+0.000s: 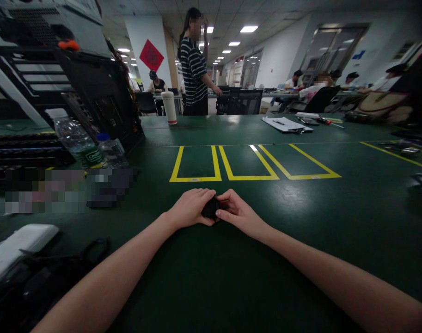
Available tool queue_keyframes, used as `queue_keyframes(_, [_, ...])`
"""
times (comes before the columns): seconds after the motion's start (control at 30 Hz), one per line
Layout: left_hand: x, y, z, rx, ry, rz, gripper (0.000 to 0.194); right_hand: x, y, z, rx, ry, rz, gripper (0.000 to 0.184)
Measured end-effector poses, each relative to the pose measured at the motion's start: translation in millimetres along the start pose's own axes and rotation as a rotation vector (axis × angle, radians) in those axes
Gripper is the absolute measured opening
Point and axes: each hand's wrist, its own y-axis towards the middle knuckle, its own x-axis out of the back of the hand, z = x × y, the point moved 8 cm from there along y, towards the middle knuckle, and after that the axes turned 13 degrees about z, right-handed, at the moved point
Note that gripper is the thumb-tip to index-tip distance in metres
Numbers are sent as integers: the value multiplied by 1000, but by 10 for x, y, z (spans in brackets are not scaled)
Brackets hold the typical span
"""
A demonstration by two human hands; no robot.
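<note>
Left hand (191, 206) curled around, right hand (241, 214) pinching, one small black object (210, 209).

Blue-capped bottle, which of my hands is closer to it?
Left. Your left hand, cupping the black object, is right of the blue-capped bottle and closer to you; your right hand is farther right.

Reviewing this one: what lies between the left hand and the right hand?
In the head view, a small black object sits between them: the left hand holds one side, the right hand the other.
</note>
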Motion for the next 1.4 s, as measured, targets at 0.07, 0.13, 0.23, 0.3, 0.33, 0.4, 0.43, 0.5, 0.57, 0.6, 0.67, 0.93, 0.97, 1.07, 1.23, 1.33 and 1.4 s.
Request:
queue_keyframes(0.07, [3, 0, 0, -3, -5, -5, 51, 3, 12, -20, -3, 23, -10, 20])
queue_keyframes(0.13, [3, -1, 2, -7, -9, -8, 51, 13, 17, -41, -31, 16, -22, 22])
queue_keyframes(0.23, [-2, -5, 2, -14, -11, -6, 52, 28, 9, -57, -80, 8, -28, 28])
queue_keyframes(0.3, [-2, -6, 1, -16, -7, -7, 52, 18, 1, -33, -70, 8, -9, 28])
queue_keyframes(0.33, [-1, -6, 1, -15, -4, -8, 52, 9, -4, -14, -55, 2, 4, 28])
queue_keyframes(0.4, [-1, -4, 2, -11, 1, -9, 54, -8, -15, 12, -33, -22, 21, 30])
queue_keyframes(0.43, [-1, -3, 3, -10, 2, -9, 54, -10, -19, 17, -27, -36, 20, 32])
queue_keyframes(0.5, [-2, -2, 2, -6, 0, -8, 55, -9, -19, 7, -23, -47, 7, 30])
queue_keyframes(0.57, [-1, -4, 2, -5, -10, -9, 52, -5, -10, -10, -16, -20, -8, 23])
queue_keyframes(0.6, [1, -6, 3, -4, -15, -10, 51, -5, -3, -19, -15, -3, -13, 20])
queue_keyframes(0.67, [1, -9, 6, -4, -22, -11, 50, 0, 6, -36, -28, 9, -23, 18])
queue_keyframes(0.93, [-3, -4, 14, -2, -2, -9, 52, -10, -23, 15, -32, -47, -1, 28])
queue_keyframes(0.97, [-3, -3, 15, 2, 4, -9, 53, -11, -26, 28, -22, -59, 0, 30])
queue_keyframes(1.07, [-2, -2, 17, 8, 7, -10, 54, -10, -25, 38, -13, -56, -5, 28])
queue_keyframes(1.23, [-9, -7, 27, 3, -19, -13, 52, -4, -2, -5, -43, -11, -20, 20])
queue_keyframes(1.33, [-13, -12, 26, -5, -22, -16, 52, 24, -11, -23, -79, -62, -58, 27])
queue_keyframes(1.4, [-10, -15, 21, -12, -17, -20, 53, 8, -17, -3, -75, -87, -41, 26])
